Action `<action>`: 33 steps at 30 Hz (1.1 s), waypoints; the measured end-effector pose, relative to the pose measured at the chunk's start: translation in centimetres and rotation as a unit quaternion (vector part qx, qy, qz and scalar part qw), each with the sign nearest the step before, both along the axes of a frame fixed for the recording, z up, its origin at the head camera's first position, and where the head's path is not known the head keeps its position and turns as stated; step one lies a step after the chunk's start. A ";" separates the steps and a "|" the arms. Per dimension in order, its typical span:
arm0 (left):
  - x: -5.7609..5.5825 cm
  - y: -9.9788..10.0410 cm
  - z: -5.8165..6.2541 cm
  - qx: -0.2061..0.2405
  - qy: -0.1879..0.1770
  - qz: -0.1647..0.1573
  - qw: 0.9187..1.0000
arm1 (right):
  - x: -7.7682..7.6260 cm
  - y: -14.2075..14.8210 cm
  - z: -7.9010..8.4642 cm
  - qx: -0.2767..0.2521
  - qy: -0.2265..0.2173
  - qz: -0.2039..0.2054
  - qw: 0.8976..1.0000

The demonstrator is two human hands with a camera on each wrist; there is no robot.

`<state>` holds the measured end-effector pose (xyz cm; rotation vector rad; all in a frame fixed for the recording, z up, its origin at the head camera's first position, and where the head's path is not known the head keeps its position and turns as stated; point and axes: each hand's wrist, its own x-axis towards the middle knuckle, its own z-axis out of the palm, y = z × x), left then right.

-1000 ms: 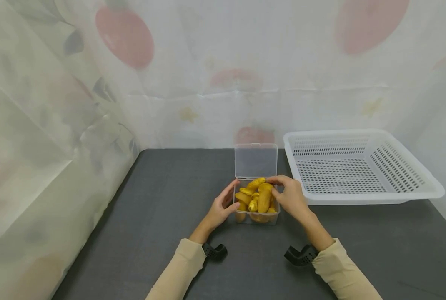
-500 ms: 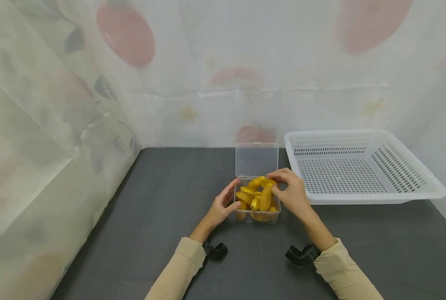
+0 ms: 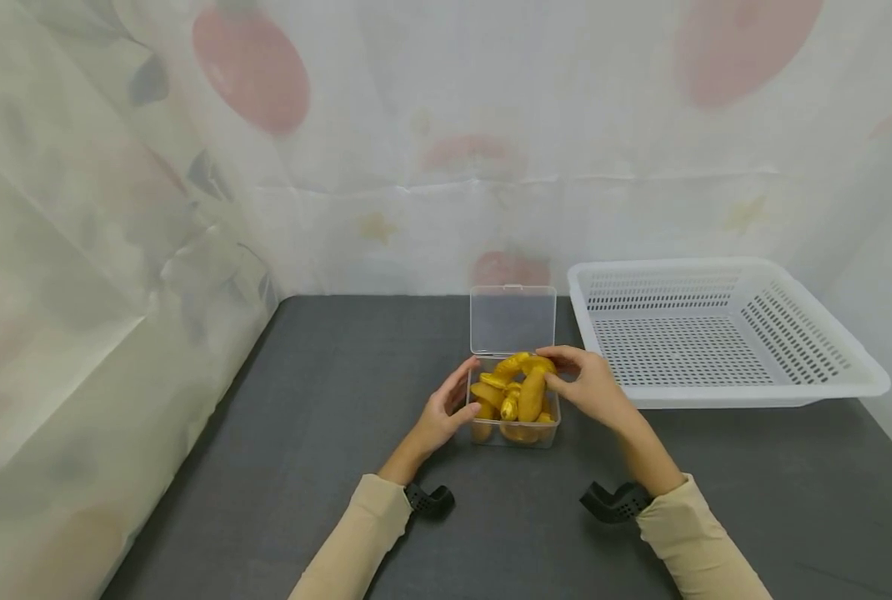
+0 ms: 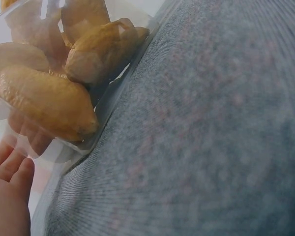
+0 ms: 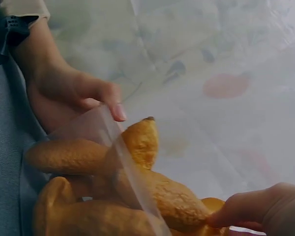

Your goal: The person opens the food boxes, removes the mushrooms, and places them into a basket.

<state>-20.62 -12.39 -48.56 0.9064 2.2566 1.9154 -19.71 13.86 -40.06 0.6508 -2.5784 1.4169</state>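
Note:
A clear plastic box (image 3: 517, 435) stands on the dark table with its lid (image 3: 512, 321) raised at the back. Yellow mushrooms (image 3: 509, 407) are heaped inside it, some above the rim. My left hand (image 3: 438, 418) lies along the box's left side, its thumb at the near corner and its fingers nearly straight against the wall. At the right of the heap, my right hand (image 3: 592, 387) pinches the cap of an upper mushroom (image 3: 532, 398) between thumb and fingers. In the right wrist view, the right fingers (image 5: 246, 209) touch a yellow mushroom (image 5: 174, 199).
A white slotted plastic basket (image 3: 724, 392) stands at the back right, close to the right hand. Dark tabletop (image 3: 341, 375) stretches to the left of the box. A printed curtain (image 3: 386, 108) hangs behind and along the left side.
The right hand first lifted slightly and the mushroom's cap showed; it has since lowered a little, its wrist shifting right. The left hand and box stay in place.

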 end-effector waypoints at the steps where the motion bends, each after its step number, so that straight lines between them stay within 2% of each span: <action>1: 0.0 0.0 0.0 0.002 0.002 0.000 1.000 | 0.0 0.1 0.1 0.001 -0.006 0.005 1.000; 5: 0.0 0.1 0.0 0.007 0.005 -0.002 1.000 | 0.0 0.4 0.3 -0.003 -0.026 0.008 1.000; 13: 0.1 0.2 -0.1 0.005 0.008 -0.004 1.000 | 0.2 0.6 0.5 -0.011 -0.016 0.003 1.000; 18: 0.1 0.2 -0.1 0.001 0.009 -0.005 1.000 | 0.3 1.0 0.9 -0.028 -0.027 -0.009 0.999; 27: 0.1 0.1 -0.1 0.003 0.005 -0.005 1.000 | 0.5 2.1 2.1 -0.084 -0.037 -0.049 0.995; 33: 0.1 0.2 0.1 0.008 0.001 -0.007 1.000 | 0.4 3.1 2.4 -0.131 -0.042 -0.058 0.989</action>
